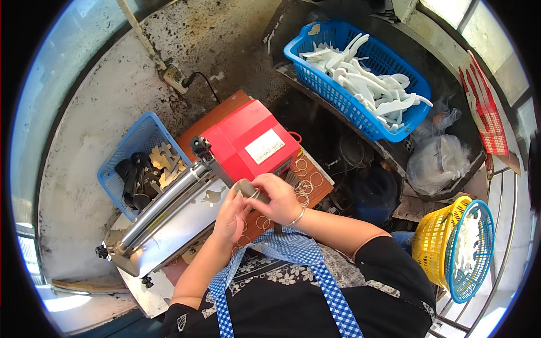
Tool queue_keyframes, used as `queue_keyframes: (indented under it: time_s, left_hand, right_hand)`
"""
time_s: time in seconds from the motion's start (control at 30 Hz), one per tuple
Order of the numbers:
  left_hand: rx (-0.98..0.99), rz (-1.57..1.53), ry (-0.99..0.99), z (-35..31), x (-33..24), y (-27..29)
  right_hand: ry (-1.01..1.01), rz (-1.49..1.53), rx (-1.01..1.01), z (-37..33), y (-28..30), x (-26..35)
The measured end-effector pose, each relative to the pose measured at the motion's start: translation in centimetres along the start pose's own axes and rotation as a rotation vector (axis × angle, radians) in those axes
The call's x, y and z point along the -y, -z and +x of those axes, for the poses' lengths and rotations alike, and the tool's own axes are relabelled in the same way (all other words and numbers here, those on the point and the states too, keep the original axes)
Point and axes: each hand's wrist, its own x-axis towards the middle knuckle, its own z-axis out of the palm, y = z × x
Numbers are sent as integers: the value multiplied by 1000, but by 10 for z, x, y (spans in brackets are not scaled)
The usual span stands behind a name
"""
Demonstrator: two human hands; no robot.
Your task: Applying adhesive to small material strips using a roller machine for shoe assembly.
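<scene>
In front of my body, both hands meet over a small grey-brown bundle (252,190), with a thin light band visible across it. My right hand (280,200) has its fingers bent round one side of it. My left hand (230,217) pinches at the other side, fingertips close to the right ones. Part of the bundle is hidden by the fingers, so I cannot tell exactly what it is made of. Several thin rubber bands (304,187) lie loose on the brown board (322,183) beside my right hand.
A red machine (248,132) with a long metal bar (160,209) sits just beyond my hands. At left, a blue basket (132,132) contains black and tan pieces. Another blue basket (313,73) at back right contains white curved pieces. Yellow (431,242) and blue (487,248) baskets stand at right.
</scene>
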Motion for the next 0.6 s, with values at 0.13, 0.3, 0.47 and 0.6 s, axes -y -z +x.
queue_keyframes:
  time_s: [0.13,0.3,0.47,0.6]
  left_hand:
    - [-116,-231,-39,-19,-20,23]
    - [-79,-448,11,-62,-42,46]
    - [-146,-490,23,-95,-40,70]
    - [-222,-483,-168,-124,-50,103]
  right_hand:
    - [164,76,32,-5,-56,39]
    - [277,164,277,4,-79,56]
    - [515,-42,355,4,-106,79]
    - [658,51,382,-6,-128,92]
